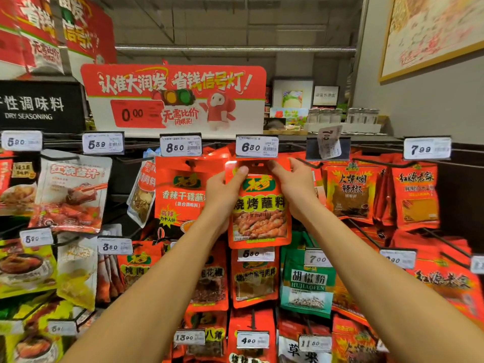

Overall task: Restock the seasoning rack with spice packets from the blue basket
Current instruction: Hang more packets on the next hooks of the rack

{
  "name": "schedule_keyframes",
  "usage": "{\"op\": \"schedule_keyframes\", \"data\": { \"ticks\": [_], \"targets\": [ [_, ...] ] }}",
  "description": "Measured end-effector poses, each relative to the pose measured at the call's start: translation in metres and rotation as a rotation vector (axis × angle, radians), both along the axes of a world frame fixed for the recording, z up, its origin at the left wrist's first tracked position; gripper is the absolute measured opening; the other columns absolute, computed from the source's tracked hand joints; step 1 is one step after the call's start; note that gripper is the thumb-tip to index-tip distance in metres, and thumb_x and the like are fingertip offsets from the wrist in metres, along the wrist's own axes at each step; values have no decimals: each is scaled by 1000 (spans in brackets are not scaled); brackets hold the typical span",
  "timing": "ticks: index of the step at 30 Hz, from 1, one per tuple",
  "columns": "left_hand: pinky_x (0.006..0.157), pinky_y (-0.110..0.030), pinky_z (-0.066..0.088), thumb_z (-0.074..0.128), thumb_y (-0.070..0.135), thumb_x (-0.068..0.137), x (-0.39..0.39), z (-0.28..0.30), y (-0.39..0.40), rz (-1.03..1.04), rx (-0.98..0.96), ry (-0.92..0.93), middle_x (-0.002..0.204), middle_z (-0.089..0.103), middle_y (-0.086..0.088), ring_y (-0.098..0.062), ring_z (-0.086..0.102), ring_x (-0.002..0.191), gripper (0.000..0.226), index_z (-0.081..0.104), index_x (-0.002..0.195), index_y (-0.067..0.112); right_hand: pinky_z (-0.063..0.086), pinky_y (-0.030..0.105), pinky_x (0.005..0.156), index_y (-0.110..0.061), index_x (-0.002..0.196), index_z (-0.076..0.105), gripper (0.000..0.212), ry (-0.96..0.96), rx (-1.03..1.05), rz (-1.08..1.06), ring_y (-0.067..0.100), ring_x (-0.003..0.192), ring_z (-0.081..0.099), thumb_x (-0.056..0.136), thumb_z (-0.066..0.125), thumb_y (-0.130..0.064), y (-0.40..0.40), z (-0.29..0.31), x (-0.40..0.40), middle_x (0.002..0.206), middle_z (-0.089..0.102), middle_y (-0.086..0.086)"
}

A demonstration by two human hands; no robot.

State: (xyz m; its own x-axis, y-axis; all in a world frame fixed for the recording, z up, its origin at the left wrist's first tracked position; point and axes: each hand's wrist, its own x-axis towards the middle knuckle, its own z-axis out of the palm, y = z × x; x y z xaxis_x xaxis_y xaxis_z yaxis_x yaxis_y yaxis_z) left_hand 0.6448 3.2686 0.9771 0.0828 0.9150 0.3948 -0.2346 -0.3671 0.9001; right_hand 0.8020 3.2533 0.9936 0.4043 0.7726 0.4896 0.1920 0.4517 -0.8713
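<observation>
A red-orange spice packet [259, 205] with a green logo and a picture of grilled meat is held up against the seasoning rack, its top edge just under the 6.80 price tag [256, 146]. My left hand [224, 191] grips the packet's upper left corner, thumb on the front. My right hand [293, 186] pinches its upper right corner near the hang hole. The peg behind the packet is hidden. The blue basket is out of view.
Hanging packets fill the rack: a red dip-seasoning packet [183, 192] to the left, red chilli packets [351, 192] to the right, a green pepper-powder packet [306, 281] below. Metal pegs with price tags stick out towards me. A red promotional sign [172, 95] stands on top.
</observation>
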Motion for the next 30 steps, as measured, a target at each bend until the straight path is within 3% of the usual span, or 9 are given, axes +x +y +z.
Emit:
{"op": "schedule_keyframes", "data": {
  "ticks": [5, 9, 11, 13, 16, 20, 23, 26, 30],
  "targets": [
    [79, -47, 60, 66, 38, 95, 6, 7, 9, 135, -66, 40, 83, 78, -6, -29, 75, 83, 24, 72, 85, 17, 63, 44, 74, -24, 95, 72, 18, -57, -87, -134, 20, 81, 75, 89, 72, -41, 16, 2, -2, 94, 77, -1],
    [67, -38, 51, 65, 45, 94, 8, -2, 13, 225, -43, 134, 82, 74, -14, -25, 68, 73, 38, 68, 78, 11, 56, 36, 78, -23, 101, 70, 35, -146, -137, -208, 21, 93, 69, 89, 65, -55, 19, -10, 1, 105, 72, 1],
    [65, -34, 46, 62, 46, 93, 8, -16, 15, 294, 15, 233, 85, 73, -16, -23, 64, 75, 41, 68, 87, 6, 55, 40, 84, -23, 104, 69, 39, -194, -118, -215, 18, 94, 67, 91, 61, -59, 12, -23, 5, 102, 72, -2],
    [85, -42, 54, 61, 46, 93, 10, -29, 17, 355, 33, 349, 104, 74, -10, -27, 67, 99, 42, 68, 112, 8, 55, 40, 77, -22, 93, 68, 30, -216, -57, -213, 17, 83, 68, 94, 61, -51, 4, -37, 10, 88, 73, -3],
    [103, -51, 46, 62, 42, 94, 19, -34, 22, 422, 48, 409, 126, 67, -9, -33, 58, 120, 49, 58, 133, 12, 46, 38, 62, -16, 81, 65, 32, -303, -23, -271, 23, 67, 63, 96, 61, -43, 7, -45, 16, 72, 68, 6],
    [101, -45, 47, 66, 39, 94, 31, -23, 42, 492, -29, 381, 122, 69, -11, -36, 59, 120, 39, 65, 123, 13, 46, 39, 65, -14, 76, 66, 41, -362, -198, -375, 25, 73, 61, 93, 61, -50, 39, -32, 22, 74, 67, 3],
    [90, -40, 50, 69, 38, 92, 38, -17, 62, 530, -79, 425, 111, 71, -16, -40, 63, 108, 31, 69, 107, 11, 39, 33, 63, -15, 68, 61, 45, -358, -307, -413, 28, 81, 58, 92, 62, -53, 68, -28, 27, 76, 64, 2],
    [89, -39, 51, 72, 42, 89, 44, -11, 78, 560, -147, 472, 115, 71, -16, -39, 66, 107, 37, 71, 110, 12, 39, 33, 72, -16, 80, 67, 39, -339, -372, -391, 28, 89, 59, 91, 64, -53, 87, -23, 31, 92, 70, 6],
    [91, -39, 54, 75, 50, 83, 47, -9, 88, 562, -216, 490, 118, 70, -12, -35, 66, 108, 47, 70, 113, 13, 38, 33, 65, -17, 63, 59, 42, -302, -392, -390, 31, 81, 64, 91, 68, -47, 94, -15, 33, 81, 68, 7]
  ]
}}
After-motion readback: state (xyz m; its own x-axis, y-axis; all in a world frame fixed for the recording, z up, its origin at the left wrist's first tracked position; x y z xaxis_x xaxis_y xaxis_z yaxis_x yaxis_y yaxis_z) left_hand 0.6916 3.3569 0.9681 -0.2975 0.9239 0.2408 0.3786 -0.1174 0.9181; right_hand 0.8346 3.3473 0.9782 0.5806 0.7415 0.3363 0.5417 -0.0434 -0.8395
